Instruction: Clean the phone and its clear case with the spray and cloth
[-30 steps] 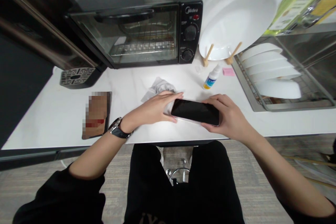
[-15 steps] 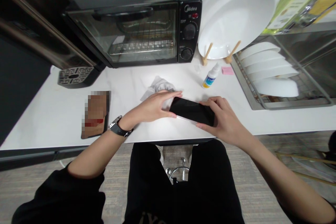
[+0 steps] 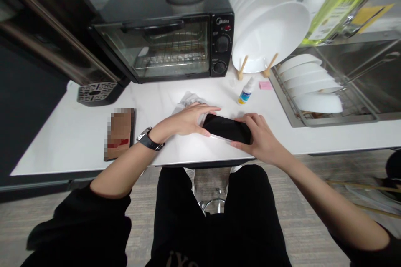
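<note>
A black phone-like device (image 3: 227,128) with a pale lower edge is held low over the white counter, its dark face up. My right hand (image 3: 261,137) grips its right end, thumb on the near side and fingers on the far side. At the left end is my left hand (image 3: 188,122), thumb and fingers around the corner; a dark-strapped watch (image 3: 149,139) is on that wrist. Behind my left hand lies a crumpled greyish-white cloth or tissue (image 3: 190,98), partly hidden. A small white spray bottle (image 3: 246,91) with a blue and yellow label stands behind the device.
A second phone-like item (image 3: 120,134), partly pixelated, lies at the left. At the back stand a black toaster oven (image 3: 169,46) and white plates (image 3: 272,33) on wooden pegs. A pink slip (image 3: 265,85) is near them. At the right, bowls (image 3: 319,103) sit in a sink rack.
The camera view has shifted, showing more of the white pot on the oven. Both hands keep their hold on the black device, with hardly any movement against the counter.
</note>
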Demonstrator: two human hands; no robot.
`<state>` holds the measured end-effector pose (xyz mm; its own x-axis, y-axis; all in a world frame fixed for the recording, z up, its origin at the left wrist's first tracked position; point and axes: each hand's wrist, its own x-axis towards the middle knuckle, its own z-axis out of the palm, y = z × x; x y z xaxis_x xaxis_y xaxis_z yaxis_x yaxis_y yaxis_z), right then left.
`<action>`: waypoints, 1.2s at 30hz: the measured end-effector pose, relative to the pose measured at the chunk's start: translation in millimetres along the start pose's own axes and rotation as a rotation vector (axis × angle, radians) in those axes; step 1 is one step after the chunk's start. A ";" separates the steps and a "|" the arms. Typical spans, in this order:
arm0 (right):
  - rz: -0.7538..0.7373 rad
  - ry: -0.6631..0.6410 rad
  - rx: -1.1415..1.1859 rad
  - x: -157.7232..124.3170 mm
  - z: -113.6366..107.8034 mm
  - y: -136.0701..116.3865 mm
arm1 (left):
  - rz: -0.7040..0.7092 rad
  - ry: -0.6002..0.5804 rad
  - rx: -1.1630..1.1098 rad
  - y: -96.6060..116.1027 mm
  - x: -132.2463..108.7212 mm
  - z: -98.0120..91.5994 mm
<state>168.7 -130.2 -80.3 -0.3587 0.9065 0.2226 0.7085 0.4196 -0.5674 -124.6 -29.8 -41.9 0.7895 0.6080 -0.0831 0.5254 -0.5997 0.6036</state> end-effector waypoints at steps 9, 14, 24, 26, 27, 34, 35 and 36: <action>-0.056 -0.056 0.086 -3.3 -11.3 8.6 | 0.014 0.045 -0.137 -19.1 -13.3 10.7; -0.032 -0.035 0.065 -3.7 -7.3 4.2 | 0.038 0.031 -0.129 -17.3 -8.4 7.0; -0.026 -0.016 -0.048 -2.8 -3.1 2.2 | 0.103 0.070 -0.116 -21.5 -2.7 8.5; -0.045 -0.005 -0.070 -8.8 -3.7 0.0 | 0.111 0.181 -0.096 -17.6 -10.2 6.7; -0.050 0.007 -0.087 -12.4 -3.0 -2.1 | 0.098 0.271 -0.063 -16.4 -14.8 5.2; 0.082 0.190 -0.334 -14.8 28.8 -36.1 | -0.381 0.521 0.391 -29.5 -30.1 -2.3; 0.090 0.199 -0.354 -9.5 32.8 -41.5 | -0.414 0.537 0.407 -27.2 -30.1 -1.9; 0.083 0.205 -0.360 -3.2 35.0 -46.3 | -0.426 0.571 0.414 -21.9 -30.1 -1.3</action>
<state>115.8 -154.1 -82.5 -0.1887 0.9130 0.3618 0.9102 0.3009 -0.2846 -160.3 -34.3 -51.5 0.2720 0.9307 0.2444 0.9061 -0.3332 0.2605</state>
